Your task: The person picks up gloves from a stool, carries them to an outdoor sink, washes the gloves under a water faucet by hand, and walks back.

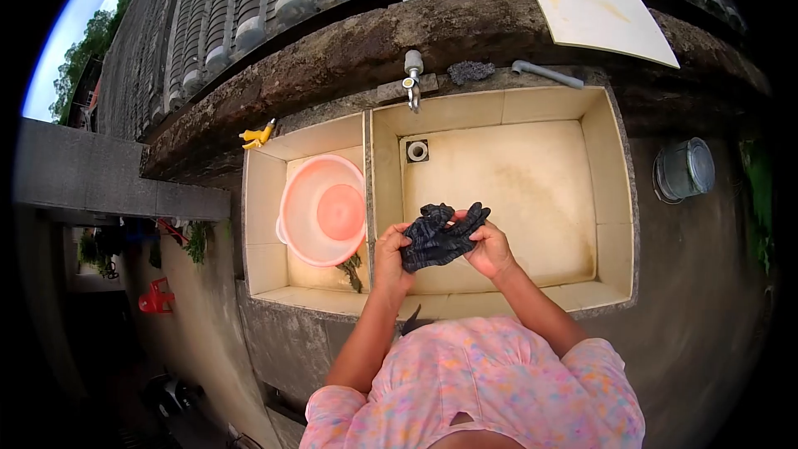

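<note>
A crumpled black cloth (438, 241) with faint lighter streaks and a few lobes at its top is stretched between my two hands over the large basin. My left hand (391, 256) pinches its left edge between thumb and fingers. At the opposite side, my right hand (490, 251) grips the cloth's right end. Bunching hides the cloth's exact shape. Below it lies the large tiled sink basin (507, 183), with a drain (417, 150) in its upper left corner.
A pink plastic basin (303, 208) sits in the smaller left compartment beside dark green scraps (352, 273). Behind the sink are a tap (413, 87), a scouring pad (471, 72), a grey pipe (549, 75) and a white board (603, 21). A bucket (688, 170) stands right.
</note>
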`<state>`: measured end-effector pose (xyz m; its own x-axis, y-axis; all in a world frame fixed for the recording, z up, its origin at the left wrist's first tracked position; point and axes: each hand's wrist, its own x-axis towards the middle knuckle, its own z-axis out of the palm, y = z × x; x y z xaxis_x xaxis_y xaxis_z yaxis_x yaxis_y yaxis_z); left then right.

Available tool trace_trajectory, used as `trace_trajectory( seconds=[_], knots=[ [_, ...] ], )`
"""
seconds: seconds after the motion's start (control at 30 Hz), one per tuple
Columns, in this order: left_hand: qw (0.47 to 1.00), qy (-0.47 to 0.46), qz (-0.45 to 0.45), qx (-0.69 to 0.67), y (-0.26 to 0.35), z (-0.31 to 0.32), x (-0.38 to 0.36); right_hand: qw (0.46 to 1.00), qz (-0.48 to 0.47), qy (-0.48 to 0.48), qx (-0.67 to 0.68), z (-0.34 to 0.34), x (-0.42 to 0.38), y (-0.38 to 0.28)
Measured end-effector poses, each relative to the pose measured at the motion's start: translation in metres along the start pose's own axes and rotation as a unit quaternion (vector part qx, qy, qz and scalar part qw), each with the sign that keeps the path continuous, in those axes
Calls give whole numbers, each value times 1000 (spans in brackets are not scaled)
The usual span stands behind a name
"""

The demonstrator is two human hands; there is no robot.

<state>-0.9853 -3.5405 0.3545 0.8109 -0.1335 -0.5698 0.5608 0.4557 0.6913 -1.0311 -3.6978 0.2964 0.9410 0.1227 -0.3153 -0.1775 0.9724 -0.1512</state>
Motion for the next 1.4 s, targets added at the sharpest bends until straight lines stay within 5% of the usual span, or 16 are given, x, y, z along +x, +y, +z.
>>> trace_trajectory(
  seconds=[0.23,0.3,0.43,0.5,0.67,0.73,0.77,0.8,0.87,0.97,1.07,1.13,1.2,1.23,1.33,1.4],
  knots=[
    [998,18,58,7,28,-24,-11,971,132,155,-127,-60,1,10],
    [998,28,52,26,29,-38,-9,897,130,234,-353,-47,-10,6],
    [1000,17,5,16,27,-58,-9,886,125,205,-396,-8,-23,10],
    [1000,19,-19,-10,26,-68,-14,856,205,65,-470,12,-23,25],
    [994,77,-9,-79,32,-87,-38,767,372,-51,-520,43,-14,103],
    [994,70,3,-86,44,-103,-52,846,401,19,-351,61,-13,139],
    [994,64,29,-84,47,-115,-57,896,382,38,-224,63,-10,155],
    [994,59,54,-81,50,-128,-61,890,391,36,-233,67,-8,171],
    [983,81,100,-133,58,-153,-73,948,214,104,-209,80,-2,206],
    [959,49,224,-169,76,-197,-100,947,193,31,-256,112,0,241],
    [953,83,270,-111,70,-254,-114,924,148,-7,-353,103,7,281],
    [947,132,280,-83,48,-300,-112,860,226,38,-457,72,12,305],
    [954,279,56,99,27,-342,-113,810,258,91,-519,32,15,324],
    [954,278,57,98,18,-354,-115,754,286,145,-573,20,12,329],
    [949,289,33,120,11,-371,-115,712,214,165,-648,21,1,330],
    [950,268,96,132,13,-374,-113,721,244,167,-626,16,2,325]
  ],
)
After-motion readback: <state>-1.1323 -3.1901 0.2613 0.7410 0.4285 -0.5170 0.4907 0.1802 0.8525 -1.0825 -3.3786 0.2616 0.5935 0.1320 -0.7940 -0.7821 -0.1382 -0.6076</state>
